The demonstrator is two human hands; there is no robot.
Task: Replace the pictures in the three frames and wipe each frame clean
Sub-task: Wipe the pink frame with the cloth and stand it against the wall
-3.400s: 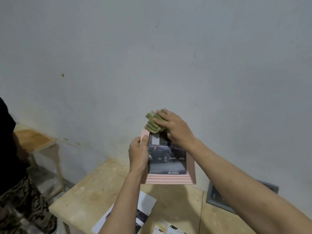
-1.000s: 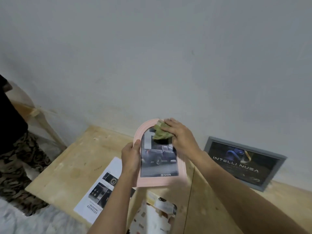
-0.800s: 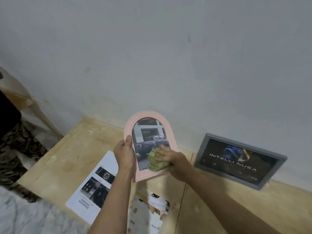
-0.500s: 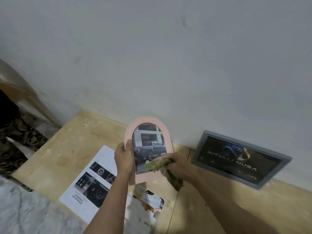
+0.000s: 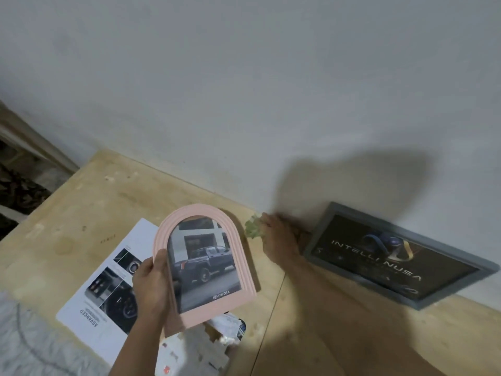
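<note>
My left hand [image 5: 153, 286] grips the left edge of a pink arched frame [image 5: 241, 256] and holds it above the wooden table [image 5: 89, 196]. The frame shows a picture of a dark pickup truck. My right hand [image 5: 279, 237] is off the frame, down on the table near the wall, and holds a crumpled green cloth [image 5: 252, 229]. A grey rectangular frame [image 5: 320, 234] with a dark logo picture leans against the wall just right of that hand.
A printed sheet [image 5: 105, 289] with car photos lies on the table under my left arm. More loose printed papers [image 5: 208, 346] lie near the front edge. The wall bounds the table at the back. Patterned fabric shows at far left.
My right hand has left the pink frame's glass and carried the green cloth right and back to the table by the wall. My left hand still holds the frame, now tilted.
</note>
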